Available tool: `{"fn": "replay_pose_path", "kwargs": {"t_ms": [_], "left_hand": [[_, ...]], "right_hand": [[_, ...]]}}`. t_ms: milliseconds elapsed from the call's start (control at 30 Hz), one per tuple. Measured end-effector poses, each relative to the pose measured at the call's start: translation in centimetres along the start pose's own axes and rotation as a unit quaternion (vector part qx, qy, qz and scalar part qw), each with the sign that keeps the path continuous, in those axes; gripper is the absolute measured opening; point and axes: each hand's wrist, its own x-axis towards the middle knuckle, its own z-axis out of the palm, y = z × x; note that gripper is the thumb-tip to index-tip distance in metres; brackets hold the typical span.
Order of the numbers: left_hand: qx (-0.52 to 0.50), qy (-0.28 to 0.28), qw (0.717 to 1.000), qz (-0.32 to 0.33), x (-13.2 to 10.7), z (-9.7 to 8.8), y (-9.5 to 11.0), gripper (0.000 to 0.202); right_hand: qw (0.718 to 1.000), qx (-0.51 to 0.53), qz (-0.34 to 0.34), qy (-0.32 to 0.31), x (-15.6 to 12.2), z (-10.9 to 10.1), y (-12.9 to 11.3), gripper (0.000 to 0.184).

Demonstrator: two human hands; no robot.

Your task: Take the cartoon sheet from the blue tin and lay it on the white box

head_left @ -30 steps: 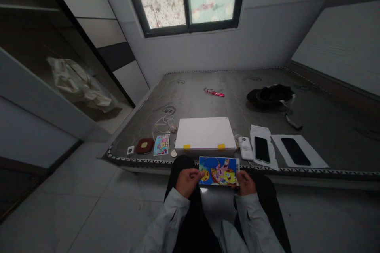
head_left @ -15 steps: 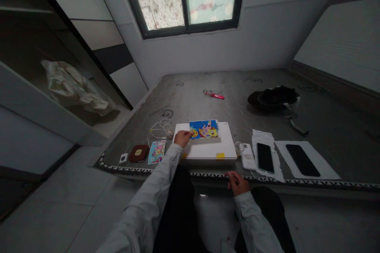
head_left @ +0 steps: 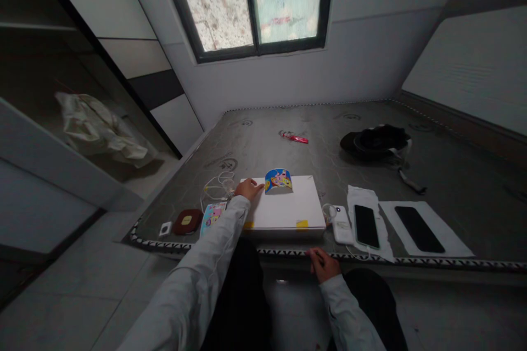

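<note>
Head view: left hand [head_left: 248, 189] lies over the left side of a white box [head_left: 288, 209], its thumb and fingers slightly parted beside the left edge of a picture card [head_left: 278, 180]. The fingers are not closed around the card; whether a fingertip touches its edge, I cannot tell. The card, blue with cartoon figures, is bowed upward in the middle over the far part of the box top. The box sits along the near edge of a grey mattress [head_left: 263, 148], with a yellow tab [head_left: 302, 224] on its front edge.

The right hand [head_left: 324, 264] is at the mattress's near edge, right of the box's front, fingers loosely curled; I cannot tell whether they enclose anything.

Toward the near left corner are a small white square object [head_left: 165, 228], a brown case [head_left: 188, 221] and a second card [head_left: 212, 213], partly covered by the left sleeve [head_left: 209, 252]. Along the near edge, right of the box, lie a white device [head_left: 341, 225], a dark-screened phone [head_left: 366, 226] on white cloth, and a dark slab [head_left: 419, 228] on a white sheet. A cap [head_left: 374, 141] lies farther back toward the right edge.
</note>
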Motion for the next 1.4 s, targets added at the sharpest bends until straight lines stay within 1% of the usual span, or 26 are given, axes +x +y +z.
{"fn": "replay_pose_path", "kwargs": {"t_ms": [100, 167, 233, 333, 367, 400, 433, 467, 500, 533, 567, 633, 667, 700, 767, 867, 967, 1033, 1100, 1167, 1200, 1233, 1267, 1333, 1367, 1400], "left_hand": [[-0.029, 0.033, 0.999, -0.007, -1.2, -0.5, 0.2, 0.041], [-0.049, 0.045, 0.998, -0.012, -1.9, -0.8, 0.6, 0.040], [-0.062, 0.032, 0.997, -0.027, -2.5, -0.8, 1.2, 0.046], [-0.074, -0.012, 0.996, -0.045, -2.9, -0.4, 2.4, 0.066], [-0.076, -0.017, 0.996, -0.043, -2.8, -0.2, 2.9, 0.073], [-0.074, -0.003, 0.997, -0.025, -2.7, 0.0, 3.4, 0.080], [-0.068, 0.022, 0.997, 0.016, -2.5, 0.2, 3.9, 0.086], [-0.056, 0.046, 0.995, 0.069, -2.2, 0.4, 4.4, 0.090], [-0.041, 0.057, 0.990, 0.122, -1.8, 0.4, 4.8, 0.094], [-0.025, 0.049, 0.986, 0.160, -1.3, 0.5, 5.0, 0.094], [-0.010, 0.029, 0.983, 0.182, -0.7, 0.5, 5.2, 0.092], [0.014, -0.021, 0.980, 0.199, 0.3, 0.5, 5.0, 0.083], [0.021, -0.036, 0.977, 0.209, 0.7, 0.5, 4.7, 0.080], [0.026, -0.044, 0.973, 0.225, 1.1, 0.7, 4.2, 0.079], [0.027, -0.055, 0.967, 0.249, 1.4, 1.1, 3.2, 0.090], [0.015, -0.051, 0.972, 0.227, 1.3, 1.8, 1.8, 0.107], [-0.008, -0.022, 0.980, 0.200, 0.9, 2.0, 1.2, 0.113], [-0.035, -0.002, 0.982, 0.187, 0.5, 1.5, 1.2, 0.104], [-0.088, 0.017, 0.979, 0.182, -0.3, 0.7, 1.3, 0.078], [-0.179, 0.025, 0.966, 0.184, -1.7, -0.1, 1.3, 0.047], [-0.238, 0.018, 0.953, 0.187, -2.8, -0.5, 1.1, 0.038], [-0.305, 0.001, 0.932, 0.198, -4.1, -0.8, 0.9, 0.036], [-0.367, -0.035, 0.906, 0.209, -5.6, -1.0, 0.5, 0.038], [-0.461, -0.125, 0.855, 0.199, -9.2, -0.9, -0.3, 0.045], [-0.495, -0.176, 0.831, 0.185, -11.0, -0.6, -0.8, 0.049], [-0.522, -0.222, 0.805, 0.173, -12.9, -0.3, -1.3, 0.052]], "right_hand": [[1.000, 0.000, -0.002, -0.006, -0.1, 0.1, -0.1, 0.065], [1.000, -0.005, -0.003, -0.006, -0.2, 0.3, -0.2, 0.066], [1.000, -0.010, -0.007, -0.005, -0.3, 0.5, -0.3, 0.068], [1.000, -0.012, -0.013, -0.015, -0.5, 1.0, -0.4, 0.069], [1.000, -0.011, -0.014, -0.019, -0.5, 1.1, -0.4, 0.070], [1.000, -0.010, -0.014, -0.024, -0.6, 1.3, -0.4, 0.070], [0.999, -0.009, -0.014, -0.028, -0.7, 1.5, -0.4, 0.069], [0.999, -0.009, -0.015, -0.031, -0.7, 1.6, -0.3, 0.069], [0.999, -0.009, -0.014, -0.034, -0.8, 1.8, -0.3, 0.069], [0.999, -0.011, -0.014, -0.038, -0.8, 1.9, -0.2, 0.068], [0.999, -0.013, -0.015, -0.041, -0.8, 2.0, -0.1, 0.067], [0.999, -0.017, -0.017, -0.048, -0.7, 2.2, 0.1, 0.065], [0.998, -0.019, -0.018, -0.051, -0.6, 2.2, 0.3, 0.065], [0.998, -0.019, -0.017, -0.053, -0.5, 2.3, 0.4, 0.064], [0.998, -0.020, -0.013, -0.054, -0.4, 2.4, 0.5, 0.064], [0.999, -0.019, -0.015, -0.042, -0.4, 2.5, 0.5, 0.063], [0.999, -0.010, -0.025, -0.030, -0.6, 2.6, 0.3, 0.064], [0.999, -0.008, -0.027, -0.031, -0.7, 2.6, 0.1, 0.066], [0.999, -0.006, -0.026, -0.032, -0.8, 2.5, -0.2, 0.068], [0.999, -0.003, -0.021, -0.026, -0.9, 2.2, -0.5, 0.069], [1.000, -0.001, -0.018, -0.018, -0.9, 1.9, -0.7, 0.068], [1.000, 0.004, -0.017, -0.006, -0.8, 1.6, -0.8, 0.068], [1.000, 0.015, -0.017, 0.007, -0.8, 1.2, -1.0, 0.068], [0.997, 0.067, -0.018, 0.031, -0.6, 0.3, -1.2, 0.068], [0.993, 0.115, -0.014, 0.035, -0.5, -0.1, -1.2, 0.070], [0.985, 0.168, 0.003, 0.025, -0.5, -0.6, -1.2, 0.073]]}}
